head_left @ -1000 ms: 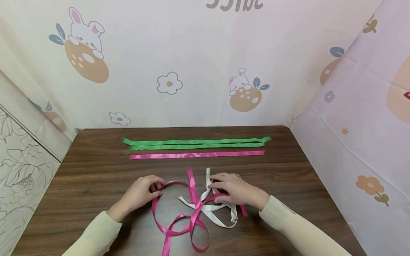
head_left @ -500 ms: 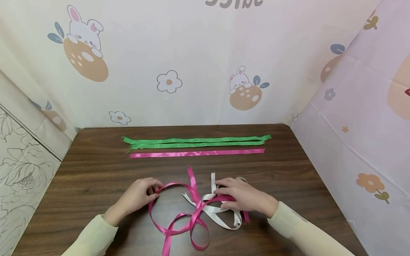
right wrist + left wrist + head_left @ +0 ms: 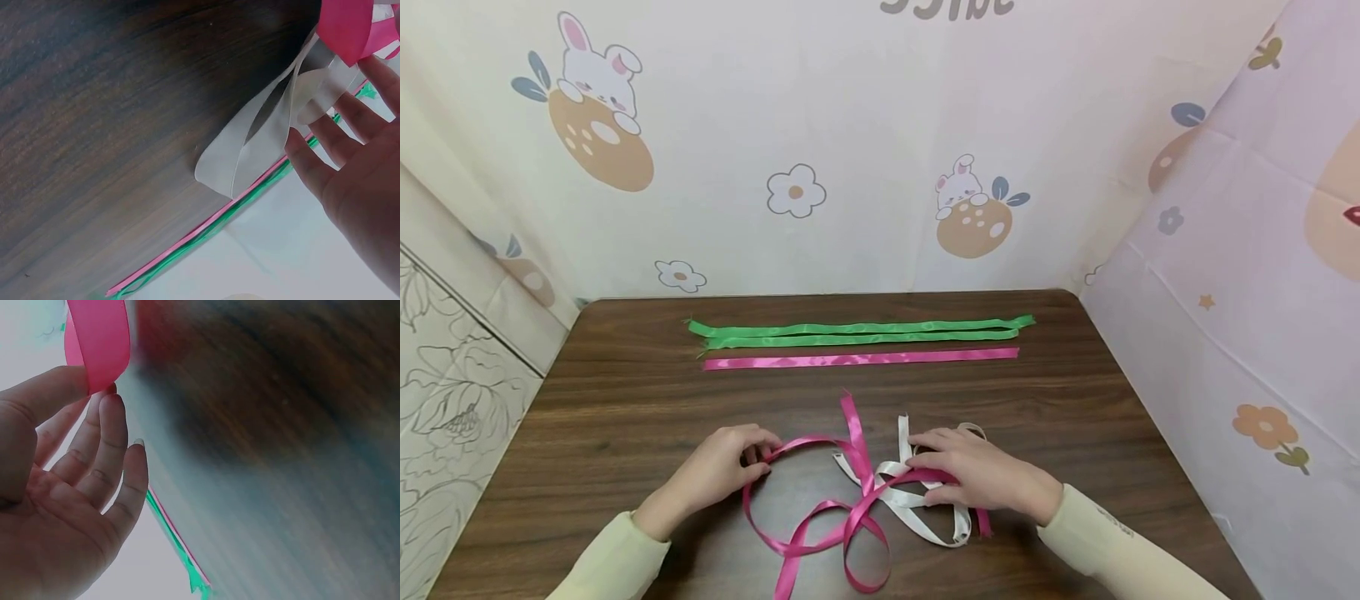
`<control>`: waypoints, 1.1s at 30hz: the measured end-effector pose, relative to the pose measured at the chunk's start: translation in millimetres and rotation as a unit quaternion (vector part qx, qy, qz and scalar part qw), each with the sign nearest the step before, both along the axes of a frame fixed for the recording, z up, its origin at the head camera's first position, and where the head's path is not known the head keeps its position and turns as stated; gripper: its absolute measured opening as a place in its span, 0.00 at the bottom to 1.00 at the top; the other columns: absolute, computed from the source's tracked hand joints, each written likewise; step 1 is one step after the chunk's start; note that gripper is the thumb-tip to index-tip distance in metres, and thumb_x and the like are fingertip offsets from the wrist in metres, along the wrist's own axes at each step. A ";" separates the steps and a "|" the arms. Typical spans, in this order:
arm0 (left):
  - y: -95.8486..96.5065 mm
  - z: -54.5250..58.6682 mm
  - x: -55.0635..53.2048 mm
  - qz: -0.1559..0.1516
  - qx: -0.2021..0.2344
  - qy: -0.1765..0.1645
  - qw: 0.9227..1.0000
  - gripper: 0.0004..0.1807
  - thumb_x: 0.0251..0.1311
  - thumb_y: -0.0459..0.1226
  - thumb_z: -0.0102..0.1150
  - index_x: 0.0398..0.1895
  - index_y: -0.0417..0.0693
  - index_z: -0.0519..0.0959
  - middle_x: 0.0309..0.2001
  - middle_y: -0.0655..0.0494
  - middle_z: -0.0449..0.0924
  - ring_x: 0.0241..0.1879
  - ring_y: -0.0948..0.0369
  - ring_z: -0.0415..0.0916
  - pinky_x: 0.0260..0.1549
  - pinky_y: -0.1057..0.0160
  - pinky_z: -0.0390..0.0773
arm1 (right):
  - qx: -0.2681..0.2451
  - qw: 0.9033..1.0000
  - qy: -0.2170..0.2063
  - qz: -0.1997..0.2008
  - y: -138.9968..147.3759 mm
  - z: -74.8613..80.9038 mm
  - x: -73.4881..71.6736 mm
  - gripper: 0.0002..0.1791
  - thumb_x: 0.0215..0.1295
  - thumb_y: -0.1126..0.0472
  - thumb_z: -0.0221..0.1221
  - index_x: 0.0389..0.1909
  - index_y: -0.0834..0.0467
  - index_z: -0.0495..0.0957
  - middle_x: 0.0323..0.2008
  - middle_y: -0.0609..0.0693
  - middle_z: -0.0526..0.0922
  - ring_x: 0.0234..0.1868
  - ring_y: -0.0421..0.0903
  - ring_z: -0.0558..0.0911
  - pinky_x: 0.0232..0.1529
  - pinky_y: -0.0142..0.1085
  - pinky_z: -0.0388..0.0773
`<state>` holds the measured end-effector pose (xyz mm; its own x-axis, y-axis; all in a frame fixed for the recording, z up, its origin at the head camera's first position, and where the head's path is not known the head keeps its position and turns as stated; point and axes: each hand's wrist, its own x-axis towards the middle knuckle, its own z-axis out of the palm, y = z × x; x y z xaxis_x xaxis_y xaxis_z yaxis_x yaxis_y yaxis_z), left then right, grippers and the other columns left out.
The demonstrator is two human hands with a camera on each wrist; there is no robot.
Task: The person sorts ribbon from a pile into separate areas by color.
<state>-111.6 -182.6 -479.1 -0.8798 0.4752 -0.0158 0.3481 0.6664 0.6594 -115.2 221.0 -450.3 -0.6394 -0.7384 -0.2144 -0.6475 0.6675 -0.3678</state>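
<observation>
A long pink ribbon (image 3: 856,425) lies in loops between my hands, one end running off toward the table's front. My left hand (image 3: 721,467) pinches its left loop; in the left wrist view, thumb and fingertips meet on the pink band (image 3: 103,344). On the other side, my right hand (image 3: 981,471) holds the pink ribbon (image 3: 347,31) between thumb and index finger. A tangled white ribbon (image 3: 903,437) lies under and around the right fingers. Its curved loop (image 3: 215,165) stands beside those fingertips in the right wrist view. Part of both ribbons is hidden beneath the right hand.
Toward the back of the dark wooden table (image 3: 625,392), green ribbons (image 3: 861,340) lie stretched sideways. A straight pink ribbon (image 3: 861,360) runs parallel just in front of them. A patterned curtain (image 3: 865,233) hangs behind the table's rear edge.
My right hand has moved right and a little nearer, with the pink ribbon and the white ribbon shifting along. My left hand has drawn slightly left, spreading the pink loop.
</observation>
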 end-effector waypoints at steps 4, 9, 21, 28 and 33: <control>1.3 5.8 -1.4 0.003 0.002 0.021 1.000 0.13 0.56 0.28 0.72 0.45 0.46 0.87 0.35 0.61 0.84 0.30 0.75 0.73 0.30 0.71 0.77 | -0.011 1.000 0.026 0.002 -0.8 5.7 -2.7 0.27 0.67 0.44 0.66 0.65 0.45 0.79 0.70 0.53 0.76 0.70 0.54 0.75 0.66 0.60 0.72; 5.1 15.1 -6.2 0.012 0.001 0.057 0.998 0.14 0.54 0.28 0.74 0.44 0.47 0.87 0.32 0.65 0.82 0.29 0.74 0.73 0.30 0.71 0.77 | -0.031 0.998 0.063 -0.001 -8.3 15.0 -8.7 0.27 0.68 0.47 0.66 0.65 0.51 0.79 0.70 0.56 0.76 0.69 0.55 0.76 0.67 0.58 0.72; 21.4 47.0 -10.8 0.046 0.005 0.085 0.995 0.13 0.55 0.27 0.72 0.43 0.47 0.87 0.32 0.64 0.83 0.31 0.73 0.76 0.32 0.69 0.80 | -0.074 0.990 0.109 -0.039 -48.0 19.4 -16.6 0.25 0.68 0.45 0.67 0.62 0.52 0.81 0.62 0.47 0.83 0.65 0.48 0.80 0.67 0.51 0.73; 30.7 64.3 -10.1 0.055 0.014 0.125 0.991 0.15 0.53 0.26 0.72 0.43 0.49 0.87 0.34 0.63 0.85 0.31 0.72 0.77 0.32 0.68 0.81 | -0.122 0.985 0.096 -0.069 -70.5 13.9 -16.4 0.26 0.65 0.46 0.69 0.61 0.53 0.81 0.57 0.45 0.86 0.61 0.44 0.83 0.64 0.50 0.77; 37.4 73.7 -11.9 0.067 0.028 0.148 0.986 0.15 0.53 0.26 0.73 0.43 0.48 0.87 0.36 0.61 0.86 0.31 0.70 0.77 0.32 0.69 0.80 | -0.164 0.978 0.093 -0.092 -79.9 10.3 -17.6 0.27 0.63 0.47 0.71 0.61 0.52 0.81 0.55 0.44 0.87 0.58 0.42 0.83 0.62 0.48 0.78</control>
